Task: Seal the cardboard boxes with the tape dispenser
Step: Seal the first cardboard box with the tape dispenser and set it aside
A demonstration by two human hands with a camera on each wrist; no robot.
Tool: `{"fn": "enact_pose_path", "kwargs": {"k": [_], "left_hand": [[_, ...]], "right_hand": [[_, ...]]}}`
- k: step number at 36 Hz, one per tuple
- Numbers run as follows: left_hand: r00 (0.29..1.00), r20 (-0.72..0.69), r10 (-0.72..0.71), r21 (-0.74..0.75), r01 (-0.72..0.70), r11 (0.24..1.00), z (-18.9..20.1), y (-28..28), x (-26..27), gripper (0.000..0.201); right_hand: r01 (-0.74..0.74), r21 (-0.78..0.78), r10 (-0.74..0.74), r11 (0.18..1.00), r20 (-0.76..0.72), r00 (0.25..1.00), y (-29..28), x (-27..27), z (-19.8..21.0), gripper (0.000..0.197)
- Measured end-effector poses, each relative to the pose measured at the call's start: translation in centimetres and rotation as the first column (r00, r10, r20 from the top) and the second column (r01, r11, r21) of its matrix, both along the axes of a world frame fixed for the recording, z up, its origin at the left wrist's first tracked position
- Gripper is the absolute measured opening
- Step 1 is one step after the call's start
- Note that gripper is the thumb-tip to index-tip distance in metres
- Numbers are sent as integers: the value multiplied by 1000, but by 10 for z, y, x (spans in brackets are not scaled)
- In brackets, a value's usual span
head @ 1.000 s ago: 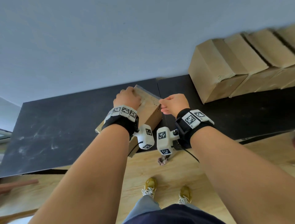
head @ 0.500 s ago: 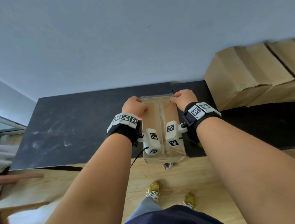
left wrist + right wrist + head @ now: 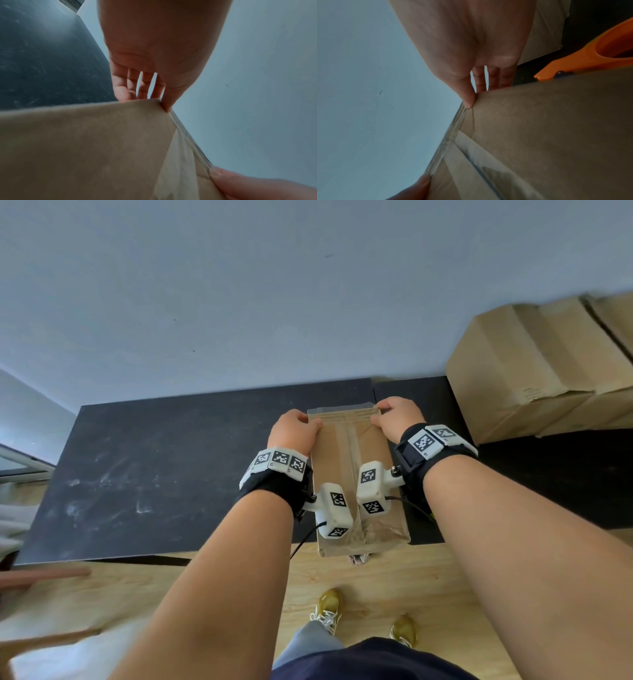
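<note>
Cardboard box [image 3: 356, 460] on black surface [image 3: 154, 474] (taped seam up): left hand [image 3: 294, 430] and right hand [image 3: 394, 416] grip its far corners, thumbs on top, fingers curled over the edge.

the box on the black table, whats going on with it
A person holds a cardboard box on the black table, the left hand and right hand gripping its far corners. Clear tape already runs along the top seam and the far edge. An orange tape dispenser lies beside the box, in neither hand. More boxes are stacked on the right.
</note>
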State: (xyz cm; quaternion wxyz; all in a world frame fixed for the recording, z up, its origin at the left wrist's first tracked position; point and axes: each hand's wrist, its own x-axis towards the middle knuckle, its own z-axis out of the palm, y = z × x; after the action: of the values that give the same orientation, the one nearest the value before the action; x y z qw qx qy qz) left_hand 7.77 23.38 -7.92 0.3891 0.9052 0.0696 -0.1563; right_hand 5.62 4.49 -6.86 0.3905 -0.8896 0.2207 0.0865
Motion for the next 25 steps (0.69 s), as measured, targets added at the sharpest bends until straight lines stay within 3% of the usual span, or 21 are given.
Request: {"fn": "enact_pose_path", "kwargs": {"k": [3, 5, 7, 9, 15, 25], "left_hand": [[997, 71, 18, 128, -27, 991, 3, -5, 0, 36], [975, 215, 53, 156, -88, 984, 6, -10, -4, 34], [925, 379, -32, 194, -46, 980, 7, -14, -9, 29], [879, 444, -173, 251, 64, 966, 6, -18, -10, 31], [882, 379, -279, 251, 193, 949, 0, -23, -8, 37], [960, 165, -224, -22, 231, 973, -10, -16, 4, 45]], "right_hand": [[26, -9, -25, 1000, 27, 999, 0, -1, -1, 44], [60, -31, -57, 998, 86, 995, 0, -3, -2, 52], [66, -100, -48, 993, 176, 983, 1, -5, -3, 47], [26, -164, 16, 986, 250, 968, 1, -4, -2, 36], [-97, -196, 136, 976, 194, 972, 5, -1, -4, 24], [-143, -73, 150, 987, 97, 984, -3, 4, -13, 24]]}}
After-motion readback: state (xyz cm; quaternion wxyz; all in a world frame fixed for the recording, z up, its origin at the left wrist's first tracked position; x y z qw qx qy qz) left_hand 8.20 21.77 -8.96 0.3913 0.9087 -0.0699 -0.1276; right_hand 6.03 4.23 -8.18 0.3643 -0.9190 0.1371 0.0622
